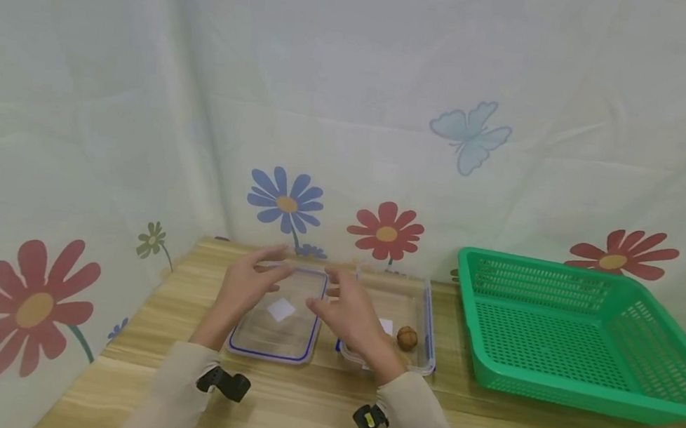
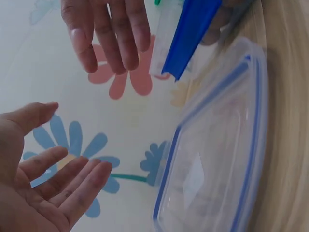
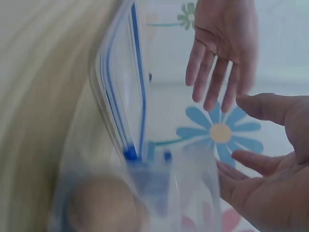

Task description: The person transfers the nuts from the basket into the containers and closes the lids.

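Observation:
A clear plastic lid (image 1: 294,335) with a blue seal lies flat on the table, a white label (image 1: 281,309) on it. Above its left part hovers my left hand (image 1: 246,286), fingers spread and holding nothing. My right hand (image 1: 350,310) is raised between the lid and a clear food container (image 1: 429,323), its palm facing the left hand. Nothing is in its fingers, and its wrist hides part of the container. One walnut (image 1: 407,338) sits inside the container near the front right; it appears blurred in the right wrist view (image 3: 104,205). The two hands are apart.
A large green plastic basket (image 1: 470,327) with slotted sides stands on the right of the wooden table (image 1: 308,408). Behind and to the left hangs a pale curtain (image 1: 356,102) printed with flowers and a butterfly.

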A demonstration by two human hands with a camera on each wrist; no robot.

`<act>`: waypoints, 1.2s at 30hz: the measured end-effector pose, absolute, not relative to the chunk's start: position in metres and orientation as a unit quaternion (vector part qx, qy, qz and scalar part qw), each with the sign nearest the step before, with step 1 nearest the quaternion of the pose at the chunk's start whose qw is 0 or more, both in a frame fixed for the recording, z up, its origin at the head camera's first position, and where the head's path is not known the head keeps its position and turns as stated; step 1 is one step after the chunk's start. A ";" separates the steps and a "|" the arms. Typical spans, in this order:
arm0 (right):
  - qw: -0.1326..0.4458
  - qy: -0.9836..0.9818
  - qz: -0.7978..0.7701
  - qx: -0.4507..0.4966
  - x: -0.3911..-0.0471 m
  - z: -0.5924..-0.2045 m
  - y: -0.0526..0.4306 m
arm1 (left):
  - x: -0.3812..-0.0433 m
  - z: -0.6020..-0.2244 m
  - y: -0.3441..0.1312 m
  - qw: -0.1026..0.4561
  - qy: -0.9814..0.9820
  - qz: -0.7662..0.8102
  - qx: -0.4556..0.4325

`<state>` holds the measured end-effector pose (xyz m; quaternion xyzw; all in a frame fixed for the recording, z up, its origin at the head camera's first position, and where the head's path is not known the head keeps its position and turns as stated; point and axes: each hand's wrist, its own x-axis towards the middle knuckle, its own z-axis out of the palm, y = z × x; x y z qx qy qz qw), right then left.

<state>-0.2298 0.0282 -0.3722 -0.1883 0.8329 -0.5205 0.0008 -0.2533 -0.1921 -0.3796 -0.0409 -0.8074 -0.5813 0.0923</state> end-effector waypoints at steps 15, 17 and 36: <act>-0.004 0.810 -0.580 -0.080 -0.223 -0.393 -0.019 | -0.246 -0.397 -0.240 0.057 -0.852 -0.520 -0.019; -0.008 0.813 -0.579 -0.064 -0.222 -0.395 -0.024 | -0.247 -0.399 -0.245 0.047 -0.856 -0.515 -0.019; -0.012 0.826 -0.563 -0.006 -0.226 -0.423 -0.037 | -0.249 -0.420 -0.264 -0.009 -0.863 -0.505 -0.007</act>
